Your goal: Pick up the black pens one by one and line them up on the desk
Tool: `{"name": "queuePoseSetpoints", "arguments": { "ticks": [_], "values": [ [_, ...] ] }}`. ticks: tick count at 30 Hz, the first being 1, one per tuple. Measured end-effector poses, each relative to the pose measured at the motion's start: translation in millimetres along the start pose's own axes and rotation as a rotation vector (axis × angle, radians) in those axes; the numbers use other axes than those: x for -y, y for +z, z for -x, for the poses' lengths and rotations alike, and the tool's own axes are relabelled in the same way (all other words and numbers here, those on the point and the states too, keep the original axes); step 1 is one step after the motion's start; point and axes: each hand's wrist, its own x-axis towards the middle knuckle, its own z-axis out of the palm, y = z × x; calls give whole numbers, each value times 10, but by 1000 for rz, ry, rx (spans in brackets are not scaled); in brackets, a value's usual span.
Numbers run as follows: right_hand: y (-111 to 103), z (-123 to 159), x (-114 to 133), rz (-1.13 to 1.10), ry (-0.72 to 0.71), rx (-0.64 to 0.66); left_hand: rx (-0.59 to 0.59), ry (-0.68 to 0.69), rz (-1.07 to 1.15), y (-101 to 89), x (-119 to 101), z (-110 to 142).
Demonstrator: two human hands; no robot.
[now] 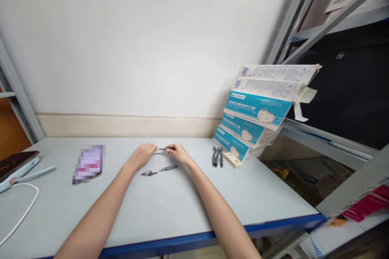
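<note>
White wall [136, 40] rises behind a pale grey bench [164, 218] with a blue near edge. The right hand [178, 153] has its grip closed on a thin dark rod [162, 149], and the left hand [145, 154] is at the rod's other end, fingers curled; whether that grip is clamped, I cannot tell. One clear-barrelled pen [159, 170] lies just nearer than both grips. Right of them, dark grey pens [217, 156] lie beside a small cream box [231, 160] and stacked blue-and-white mask boxes [257, 105]; left, a blurred purple item [88, 164]
</note>
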Motion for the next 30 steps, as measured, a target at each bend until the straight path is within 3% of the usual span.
{"name": "queuePoseSetpoints", "arguments": {
  "ticks": [4,9,12,18,22,27,30],
  "values": [
    [-18,65,13,196,-150,-132,67,-91,166,27,-34,9],
    [-77,122,28,254,31,-89,101,-89,140,-30,-51,14],
    [-119,143,1,302,-5,-107,129,-68,104,-47,-63,11],
    [-80,106,-95,131,41,-11,121,-63,117,-15,-33,3],
    [-37,49,-185,23,-15,-112,119,-70,126,12,-2,-22],
    [-39,27,-266,-209,68,106,147,-29,71,-4,-54,-50],
    [-40,50,-250,-164,10,10,148,-36,49,-49,-102,-38]
  ]
}}
